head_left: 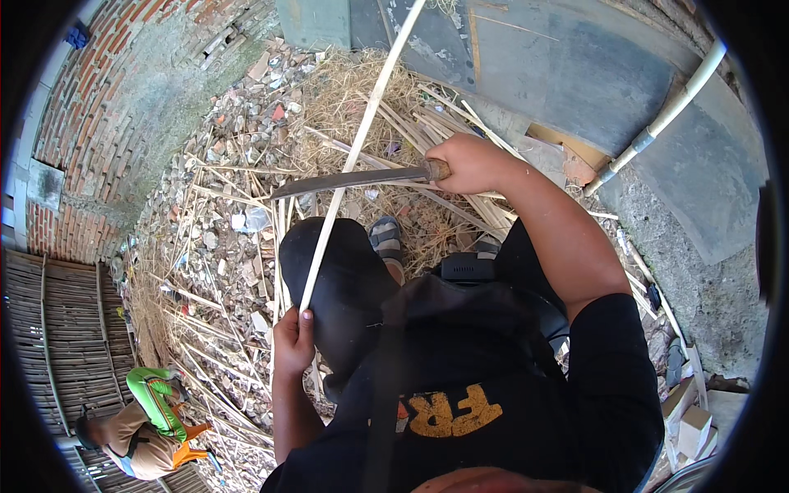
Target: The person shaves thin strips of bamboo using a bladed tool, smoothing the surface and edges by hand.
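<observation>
My left hand (294,341) pinches the near end of a long, pale bamboo strip (339,193), which slants up across my left thigh and away past the top of the view. In my right hand (470,162) is the wooden handle of a machete (357,178), my fingers wrapped around it. Its long, dark blade points left and lies across the strip, seeming to touch it well above my left hand. Below the blade my dark-clad left knee (329,246) sits under the strip.
Bamboo strips (427,123) and dry fibre (341,94) litter the rubble ground (246,189). A brick wall (90,148) stands left, grey sheets (559,74) and a pipe (657,123) right. At lower left another person (144,435) sits on an orange stool (191,448) beside a slatted bamboo wall (62,329).
</observation>
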`<state>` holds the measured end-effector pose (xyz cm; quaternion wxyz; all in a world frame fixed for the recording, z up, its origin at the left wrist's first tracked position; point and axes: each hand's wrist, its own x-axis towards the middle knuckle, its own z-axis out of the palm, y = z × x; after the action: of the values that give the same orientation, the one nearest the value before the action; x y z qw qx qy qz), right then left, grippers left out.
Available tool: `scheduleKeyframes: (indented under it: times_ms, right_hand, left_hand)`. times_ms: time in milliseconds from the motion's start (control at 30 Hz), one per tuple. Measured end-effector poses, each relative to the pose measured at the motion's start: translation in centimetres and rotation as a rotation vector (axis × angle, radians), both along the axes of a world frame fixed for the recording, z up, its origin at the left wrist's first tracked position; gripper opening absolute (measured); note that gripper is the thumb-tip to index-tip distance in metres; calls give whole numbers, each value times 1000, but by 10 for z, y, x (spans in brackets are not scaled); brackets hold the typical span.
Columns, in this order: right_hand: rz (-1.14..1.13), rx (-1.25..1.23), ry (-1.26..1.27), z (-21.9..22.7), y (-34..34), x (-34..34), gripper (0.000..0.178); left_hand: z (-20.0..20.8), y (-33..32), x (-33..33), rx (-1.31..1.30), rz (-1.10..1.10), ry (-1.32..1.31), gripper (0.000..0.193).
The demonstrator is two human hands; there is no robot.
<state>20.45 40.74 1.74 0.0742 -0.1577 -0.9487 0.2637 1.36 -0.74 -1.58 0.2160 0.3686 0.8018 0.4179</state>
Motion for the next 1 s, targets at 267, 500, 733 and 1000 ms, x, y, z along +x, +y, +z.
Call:
scheduleKeyframes:
  times_ms: [267, 500, 733, 1000]
  right_hand:
    - [3, -188, 15, 1, 7, 0, 20]
    - [-92, -195, -38, 0, 2, -4, 20]
    - [-16, -31, -104, 4, -7, -6, 23]
    - [-170, -151, -46, -10, 21, -8, 28]
  left_hand:
    - [0, 0, 3, -28, 9, 132, 39]
    - [7, 2, 9, -51, 36, 169, 41]
    - [6, 1, 8, -127, 35, 300, 40]
    - [14, 2, 10, -151, 52, 309, 41]
